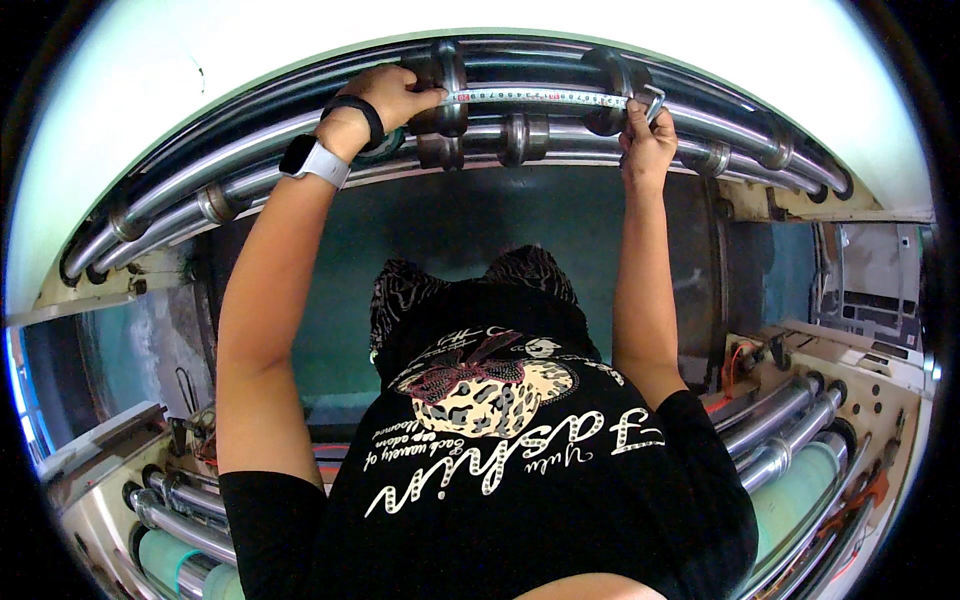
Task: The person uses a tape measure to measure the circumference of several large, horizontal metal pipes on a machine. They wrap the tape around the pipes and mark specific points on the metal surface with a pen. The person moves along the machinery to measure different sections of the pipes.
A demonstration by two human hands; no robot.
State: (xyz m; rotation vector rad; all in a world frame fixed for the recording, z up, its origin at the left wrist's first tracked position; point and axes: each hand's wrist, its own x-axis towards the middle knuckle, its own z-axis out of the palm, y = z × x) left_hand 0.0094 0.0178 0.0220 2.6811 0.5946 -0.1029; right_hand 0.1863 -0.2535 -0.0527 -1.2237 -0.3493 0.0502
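A white tape measure blade (545, 97) is stretched level along the steel shafts, between two dark ring-shaped collars. My left hand (385, 100) is closed at the left collar (428, 115), thumb and fingers pinching the blade's left end. Something green shows below that wrist, mostly hidden. At the right collar (605, 75), my right hand (648, 140) is closed around a silver L-shaped hex key (654, 100), its fingertips also at the blade's right end. Whether those fingertips grip the blade or only touch it, I cannot tell. A smartwatch and a black band are on my left wrist.
Parallel steel shafts (180, 180) cross in front of me, with a smaller collar (523, 138) on the lower one. A white machine panel (500, 15) rises behind them. More rollers (790, 440) and red cables lie at both lower sides, near my elbows.
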